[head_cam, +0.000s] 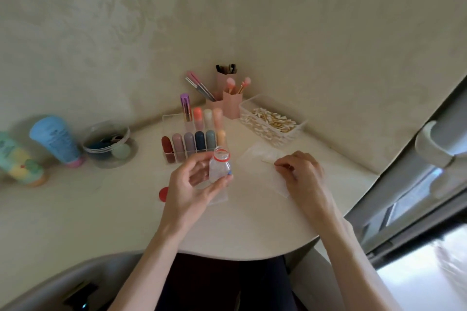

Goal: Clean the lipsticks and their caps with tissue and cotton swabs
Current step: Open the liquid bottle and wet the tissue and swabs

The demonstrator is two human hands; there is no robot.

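Small clear bottle (pixel 219 165), uncapped, is gripped by curled left hand (pixel 193 184) at frame centre; cotton swab (pixel 267 162) is pinched by right hand (pixel 302 171) over tissue (pixel 254 156), centre right.

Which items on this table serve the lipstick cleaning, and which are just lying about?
Job: lipsticks; tissue; box of swabs; swab pinched by right hand; small bottle held by left hand.
Lying about: brush cups; two tubes; bowl.

Both forearms (pixel 156 247) are bare above the left hand (pixel 194 184) and the right hand (pixel 300 171); the clothing (pixel 222 285) lower down is dark.
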